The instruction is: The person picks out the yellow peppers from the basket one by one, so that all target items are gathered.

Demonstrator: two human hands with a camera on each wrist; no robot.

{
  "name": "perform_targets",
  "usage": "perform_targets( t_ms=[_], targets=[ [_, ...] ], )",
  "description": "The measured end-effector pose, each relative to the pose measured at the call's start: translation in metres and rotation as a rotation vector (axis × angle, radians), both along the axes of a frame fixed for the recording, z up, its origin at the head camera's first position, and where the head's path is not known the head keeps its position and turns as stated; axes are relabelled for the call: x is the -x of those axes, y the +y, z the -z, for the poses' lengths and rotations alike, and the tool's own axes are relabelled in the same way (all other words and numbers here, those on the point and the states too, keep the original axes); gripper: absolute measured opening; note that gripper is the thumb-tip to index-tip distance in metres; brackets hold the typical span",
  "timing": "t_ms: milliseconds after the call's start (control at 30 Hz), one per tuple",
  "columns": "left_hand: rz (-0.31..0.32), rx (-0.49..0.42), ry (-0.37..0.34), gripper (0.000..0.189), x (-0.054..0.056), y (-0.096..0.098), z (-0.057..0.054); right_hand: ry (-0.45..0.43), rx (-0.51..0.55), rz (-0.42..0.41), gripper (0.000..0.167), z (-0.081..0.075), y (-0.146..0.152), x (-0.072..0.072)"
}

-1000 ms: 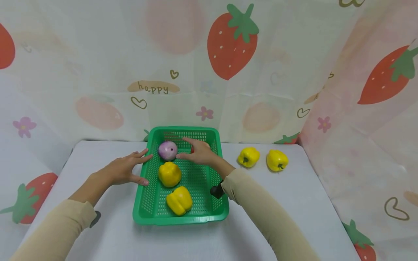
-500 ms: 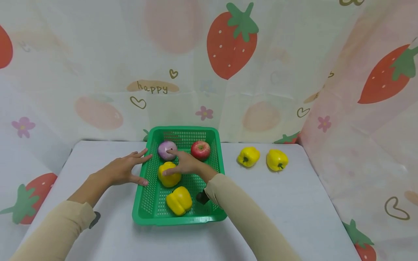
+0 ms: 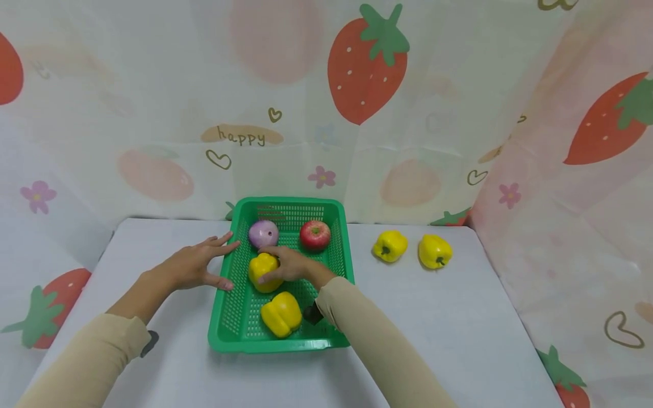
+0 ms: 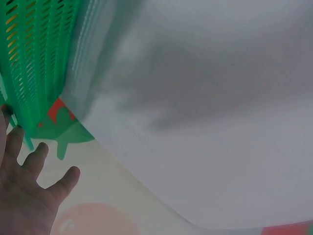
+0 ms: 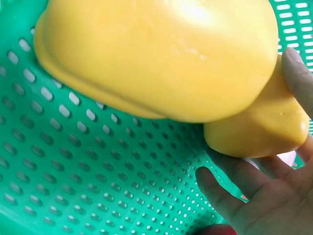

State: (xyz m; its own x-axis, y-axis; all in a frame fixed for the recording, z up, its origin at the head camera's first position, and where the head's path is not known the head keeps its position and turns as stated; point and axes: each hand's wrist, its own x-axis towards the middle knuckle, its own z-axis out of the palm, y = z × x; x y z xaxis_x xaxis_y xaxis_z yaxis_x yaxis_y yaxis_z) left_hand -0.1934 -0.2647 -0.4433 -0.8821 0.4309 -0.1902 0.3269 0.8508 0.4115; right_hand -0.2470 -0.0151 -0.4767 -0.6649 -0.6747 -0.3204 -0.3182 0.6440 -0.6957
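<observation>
A green plastic basket [image 3: 255, 347] stands on the table. In it, my right hand [image 3: 292, 265] curls its thumb and fingers around a yellow bell pepper [image 3: 261, 264]; the right wrist view shows that pepper [image 5: 259, 128] between thumb and fingers. A second yellow bell pepper [image 3: 282, 315] lies in front of it, large in the right wrist view. Behind them are a purple onion [image 3: 263, 233] at the back left and a red apple [image 3: 315, 235] at the back right. My left hand [image 3: 196, 265] spreads its fingers at the basket's left rim, fingertips over or against it.
Two more yellow bell peppers, one nearer [image 3: 390, 246] and one farther right [image 3: 435, 251], lie on the white table [image 3: 418, 317] right of the basket. A strawberry-printed curtain [image 3: 306, 113] hangs behind the table and along its sides.
My right hand has left the apple at the back right, moved left and toward me, and closed around the middle bell pepper. The left hand has stayed at the rim.
</observation>
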Motion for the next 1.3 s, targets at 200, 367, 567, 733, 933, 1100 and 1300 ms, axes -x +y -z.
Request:
perform_targets(
  t_ms=[200, 367, 567, 733, 933, 1100, 1300],
  targets=[
    [0.006, 0.009, 0.011, 0.107, 0.000, 0.001, -0.003, -0.011, 0.013, -0.010, 0.072, -0.002, 0.002, 0.001],
    [0.012, 0.011, 0.016, 0.107, 0.002, 0.002, -0.005, 0.000, 0.010, -0.023, 0.072, -0.004, 0.004, 0.002],
    [0.003, 0.014, 0.006, 0.103, 0.001, 0.003, -0.003, 0.009, 0.015, -0.043, 0.068, -0.006, 0.002, 0.001],
    [0.000, 0.009, 0.002, 0.101, 0.000, 0.003, -0.002, 0.013, 0.005, -0.044, 0.064, -0.007, 0.001, 0.001],
    [0.000, 0.008, -0.001, 0.101, -0.001, 0.004, -0.003, 0.020, -0.013, -0.034, 0.067, -0.007, 0.002, 0.000],
    [-0.007, 0.016, -0.004, 0.102, -0.001, 0.004, -0.002, 0.021, -0.037, -0.026, 0.070, -0.012, 0.007, 0.001],
    [-0.011, 0.019, -0.006, 0.102, -0.002, 0.004, -0.003, 0.055, -0.046, -0.067, 0.068, -0.024, 0.016, 0.005]
  ],
)
